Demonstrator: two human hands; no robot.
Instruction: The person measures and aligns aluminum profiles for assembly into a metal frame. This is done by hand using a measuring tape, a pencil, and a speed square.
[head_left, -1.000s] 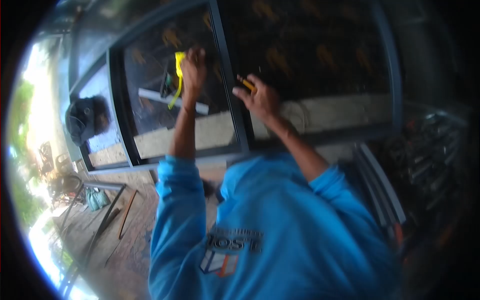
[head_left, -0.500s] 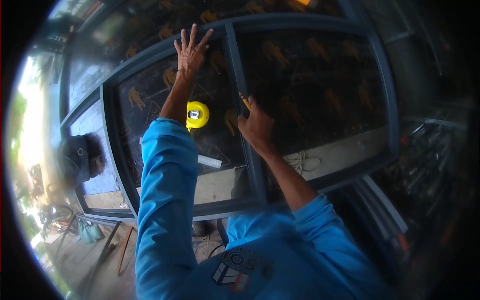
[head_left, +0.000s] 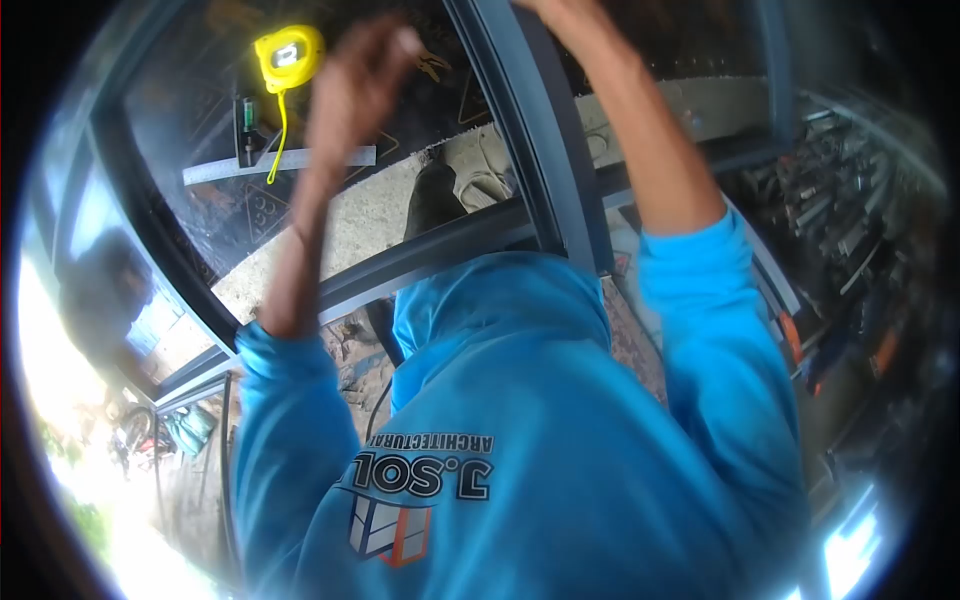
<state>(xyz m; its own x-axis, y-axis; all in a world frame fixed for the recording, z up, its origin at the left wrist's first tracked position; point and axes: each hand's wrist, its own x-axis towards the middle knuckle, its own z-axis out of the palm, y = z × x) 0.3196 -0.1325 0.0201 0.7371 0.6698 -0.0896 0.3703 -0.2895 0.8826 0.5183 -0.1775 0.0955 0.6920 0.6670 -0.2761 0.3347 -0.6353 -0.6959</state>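
My left hand (head_left: pixel 365 80) is smeared by motion above the dark sheet inside the left opening of a dark grey metal frame (head_left: pixel 565 150). Whether its fingers hold anything does not show. My right hand (head_left: pixel 565 12) is cut off by the top edge of the view, close to the upper end of the frame's middle bar; its fingers are hidden. Left of my left hand lies a yellow tape measure (head_left: pixel 288 62) with a short length of tape out. Below that, a combination square (head_left: pixel 225 170) with a steel rule and a green vial rests on the sheet.
Beyond the frame's left side a person (head_left: pixel 105 300) bends low, blurred. A shoe (head_left: pixel 435 195) shows through the left opening on the concrete floor. Dark lengths of material (head_left: pixel 850 210) are heaped at right, with an orange-handled object (head_left: pixel 790 338) nearby.
The view has tilted down toward my body. My left hand has gone from spread fingers near the frame's top bar to a blur lower down. The pencil in my right hand is out of sight.
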